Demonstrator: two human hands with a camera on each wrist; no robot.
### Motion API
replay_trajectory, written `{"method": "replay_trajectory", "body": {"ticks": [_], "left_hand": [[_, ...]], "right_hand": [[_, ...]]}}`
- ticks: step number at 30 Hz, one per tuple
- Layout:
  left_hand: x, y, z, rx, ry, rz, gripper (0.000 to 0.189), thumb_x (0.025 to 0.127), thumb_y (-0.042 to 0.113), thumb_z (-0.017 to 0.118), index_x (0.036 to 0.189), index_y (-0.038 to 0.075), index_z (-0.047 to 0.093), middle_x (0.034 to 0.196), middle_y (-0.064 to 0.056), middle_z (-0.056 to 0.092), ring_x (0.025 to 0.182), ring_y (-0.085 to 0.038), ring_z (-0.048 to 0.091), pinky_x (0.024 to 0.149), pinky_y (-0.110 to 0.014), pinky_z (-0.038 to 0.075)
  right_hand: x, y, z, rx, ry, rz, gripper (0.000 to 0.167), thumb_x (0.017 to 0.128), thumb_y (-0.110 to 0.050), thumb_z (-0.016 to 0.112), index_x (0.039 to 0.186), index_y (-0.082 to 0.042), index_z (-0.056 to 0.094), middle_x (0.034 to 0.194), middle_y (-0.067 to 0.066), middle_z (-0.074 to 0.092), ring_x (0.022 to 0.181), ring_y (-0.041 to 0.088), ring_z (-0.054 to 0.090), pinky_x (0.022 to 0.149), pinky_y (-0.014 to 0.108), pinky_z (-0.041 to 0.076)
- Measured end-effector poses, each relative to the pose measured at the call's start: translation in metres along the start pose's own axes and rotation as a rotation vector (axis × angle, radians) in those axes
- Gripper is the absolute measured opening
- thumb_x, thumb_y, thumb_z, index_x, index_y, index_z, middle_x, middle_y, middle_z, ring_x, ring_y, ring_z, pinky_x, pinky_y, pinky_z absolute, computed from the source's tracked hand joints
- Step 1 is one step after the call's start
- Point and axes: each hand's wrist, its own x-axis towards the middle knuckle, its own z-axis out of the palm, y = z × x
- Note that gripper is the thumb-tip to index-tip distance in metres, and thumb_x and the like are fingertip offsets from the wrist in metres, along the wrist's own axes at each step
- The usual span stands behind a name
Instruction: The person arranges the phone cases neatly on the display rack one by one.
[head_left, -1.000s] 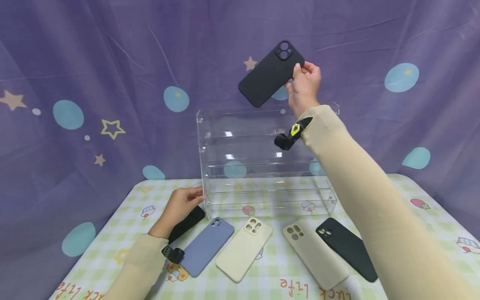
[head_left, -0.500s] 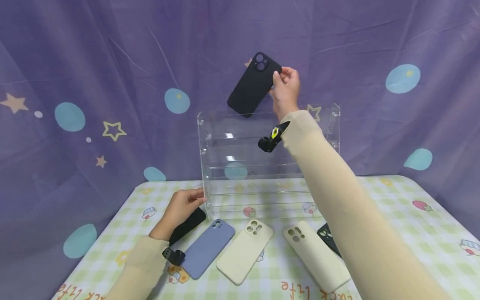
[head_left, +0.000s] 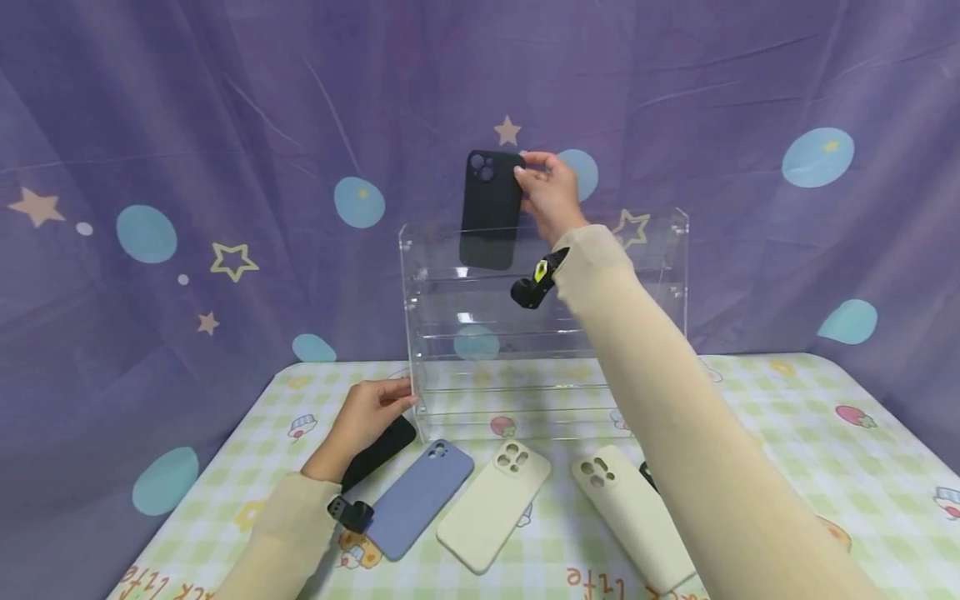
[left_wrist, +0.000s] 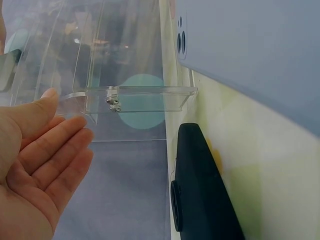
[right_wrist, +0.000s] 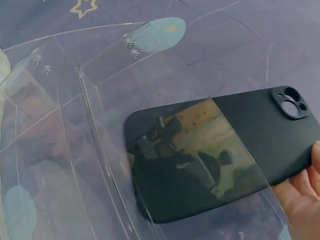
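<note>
Above the clear acrylic display rack point(head_left: 547, 362), my right hand point(head_left: 553, 193) pinches a black phone case point(head_left: 491, 196) by its upper right edge. The case is nearly upright, camera cutouts at the top. Its lower half shows through the rack's top front panel point(right_wrist: 240, 150) in the right wrist view. My left hand point(head_left: 367, 421) holds the rack's left side panel between thumb and fingers, low near the table. In the left wrist view, the thumb and fingers of this hand point(left_wrist: 45, 160) lie at the panel's edge.
On the checked tablecloth point(head_left: 247, 450) lie a blue-grey phone case point(head_left: 420, 500), a cream one point(head_left: 495, 508) and a beige one point(head_left: 630, 517). A black case point(head_left: 382, 450) lies partly behind my left hand. My right sleeve mostly hides a dark case point(head_left: 647, 475). A purple curtain point(head_left: 225, 125) hangs behind.
My right hand has moved left and down, turning the black phone case from slanted to nearly upright, and its lower part now overlaps the rack's top. My left hand stays at the rack's side.
</note>
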Motion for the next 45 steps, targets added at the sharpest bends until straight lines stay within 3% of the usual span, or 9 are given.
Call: {"method": "replay_trajectory", "body": {"ticks": [8, 13, 17, 21, 27, 33, 38, 40, 45], "left_hand": [[-0.002, 0.001, -0.001, 0.002, -0.002, -0.007, 0.031, 0.086, 0.010, 0.068, 0.113, -0.006, 0.066, 0.106, -0.020, 0.068, 0.088, -0.028, 0.069, 0.071, -0.031, 0.057], [-0.001, 0.002, -0.001, 0.003, -0.001, 0.002, 0.031, 0.087, 0.011, 0.068, 0.114, -0.005, 0.066, 0.106, -0.019, 0.068, 0.087, -0.027, 0.069, 0.071, -0.031, 0.057], [-0.002, 0.000, -0.001, 0.009, -0.011, -0.001, 0.032, 0.087, 0.012, 0.068, 0.114, -0.005, 0.066, 0.107, -0.019, 0.068, 0.087, -0.026, 0.069, 0.071, -0.031, 0.056], [-0.002, 0.000, -0.001, 0.009, -0.015, -0.009, 0.032, 0.087, 0.013, 0.068, 0.114, -0.004, 0.066, 0.107, -0.019, 0.068, 0.087, -0.026, 0.069, 0.071, -0.031, 0.056], [-0.001, 0.001, 0.000, 0.014, 0.001, 0.010, 0.032, 0.086, 0.011, 0.068, 0.114, -0.006, 0.066, 0.107, -0.020, 0.068, 0.087, -0.027, 0.069, 0.072, -0.031, 0.056], [-0.001, 0.003, 0.004, 0.000, -0.019, -0.001, 0.033, 0.087, 0.011, 0.068, 0.116, -0.006, 0.064, 0.106, -0.019, 0.068, 0.091, -0.028, 0.068, 0.074, -0.032, 0.056], [0.002, 0.004, 0.006, -0.011, -0.025, -0.005, 0.034, 0.088, 0.012, 0.067, 0.117, -0.006, 0.064, 0.105, -0.019, 0.068, 0.092, -0.028, 0.068, 0.075, -0.032, 0.056], [0.002, 0.004, 0.007, -0.011, -0.025, -0.006, 0.034, 0.088, 0.012, 0.067, 0.116, -0.005, 0.064, 0.105, -0.018, 0.069, 0.092, -0.027, 0.068, 0.074, -0.032, 0.056], [0.003, 0.004, 0.008, -0.006, -0.021, -0.004, 0.034, 0.087, 0.013, 0.068, 0.116, -0.004, 0.065, 0.105, -0.017, 0.069, 0.090, -0.026, 0.068, 0.073, -0.031, 0.056]], "right_hand": [[-0.001, 0.000, 0.002, -0.141, -0.033, 0.038, 0.012, 0.092, 0.001, 0.056, 0.102, -0.005, 0.055, 0.080, 0.003, 0.058, 0.071, 0.013, 0.058, 0.059, 0.025, 0.051], [-0.002, -0.003, 0.003, -0.213, -0.038, 0.046, 0.026, 0.092, 0.000, 0.057, 0.118, 0.001, 0.058, 0.091, 0.006, 0.062, 0.077, 0.012, 0.059, 0.074, 0.027, 0.054], [-0.004, -0.004, 0.002, -0.250, -0.051, 0.059, 0.032, 0.092, -0.001, 0.056, 0.124, 0.002, 0.057, 0.109, 0.013, 0.063, 0.087, 0.014, 0.059, 0.087, 0.031, 0.051], [-0.007, -0.009, 0.001, -0.280, -0.066, 0.089, 0.035, 0.093, -0.005, 0.057, 0.127, 0.000, 0.057, 0.126, 0.013, 0.058, 0.103, 0.018, 0.058, 0.093, 0.031, 0.048], [-0.013, -0.021, -0.007, -0.275, -0.111, 0.112, 0.040, 0.093, -0.009, 0.058, 0.132, -0.001, 0.053, 0.134, 0.012, 0.054, 0.119, 0.024, 0.054, 0.101, 0.032, 0.043], [-0.026, -0.030, -0.035, -0.336, -0.134, 0.063, 0.044, 0.092, -0.010, 0.060, 0.134, 0.001, 0.051, 0.134, 0.017, 0.053, 0.121, 0.027, 0.053, 0.103, 0.035, 0.041], [-0.045, -0.037, -0.071, -0.333, -0.157, -0.020, 0.043, 0.090, -0.011, 0.064, 0.128, 0.006, 0.054, 0.115, 0.012, 0.066, 0.105, 0.020, 0.063, 0.097, 0.031, 0.047], [-0.057, -0.038, -0.086, -0.345, -0.196, -0.051, 0.042, 0.090, -0.011, 0.065, 0.126, 0.007, 0.055, 0.105, 0.007, 0.069, 0.099, 0.016, 0.065, 0.092, 0.027, 0.049], [-0.097, -0.037, -0.125, -0.493, -0.330, -0.065, 0.039, 0.092, -0.018, 0.063, 0.124, 0.003, 0.057, 0.107, 0.001, 0.070, 0.100, 0.010, 0.065, 0.091, 0.022, 0.049]]}}
